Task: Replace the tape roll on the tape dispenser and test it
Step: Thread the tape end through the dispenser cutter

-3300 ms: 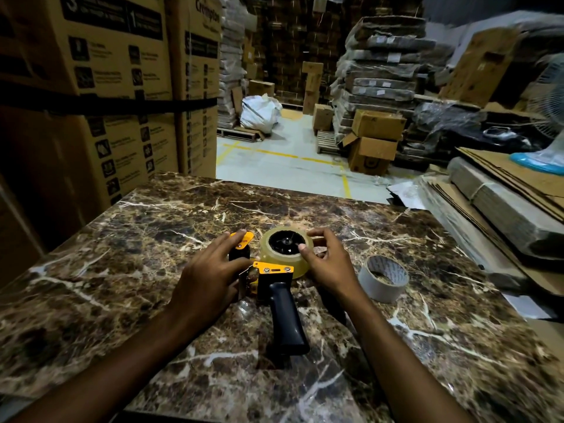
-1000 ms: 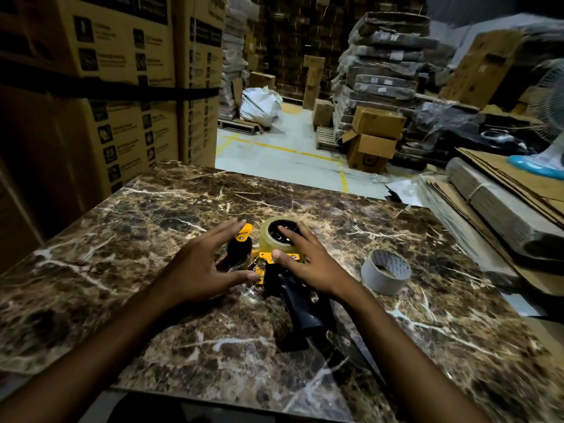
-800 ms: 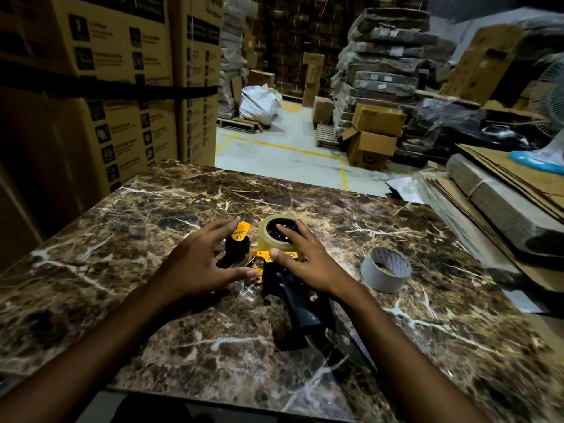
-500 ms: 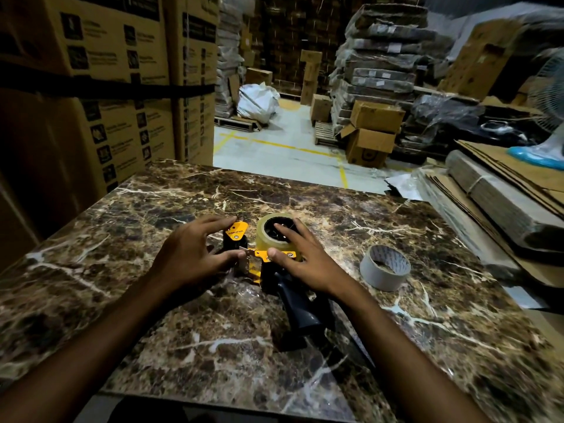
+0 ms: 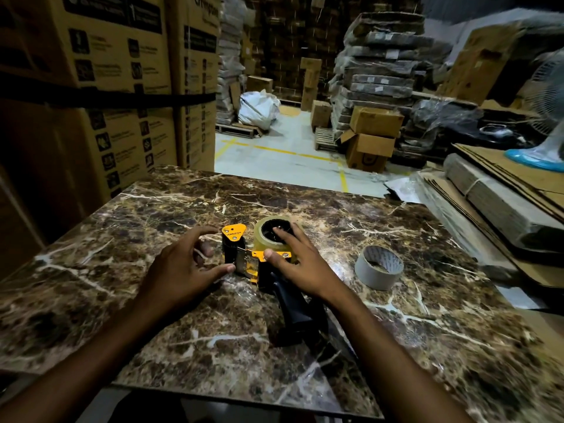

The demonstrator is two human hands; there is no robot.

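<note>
1. The dispenser (image 5: pixel 259 267) lies on its side on the marble table (image 5: pixel 396 346): yellow frame, black handle pointing toward the person, black roller under a yellow tab at its left end.
2. A clear tape roll (image 5: pixel 271 239) sits on its hub.
3. The right hand (image 5: pixel 297 264) lies spread over the roll and frame, a fingertip on the hub and the thumb on the yellow plate.
4. The left hand (image 5: pixel 183 267) is half open at the roller end, its thumb touching the metal flap.
5. A grey roll (image 5: pixel 379 271) lies apart to the right.
</note>
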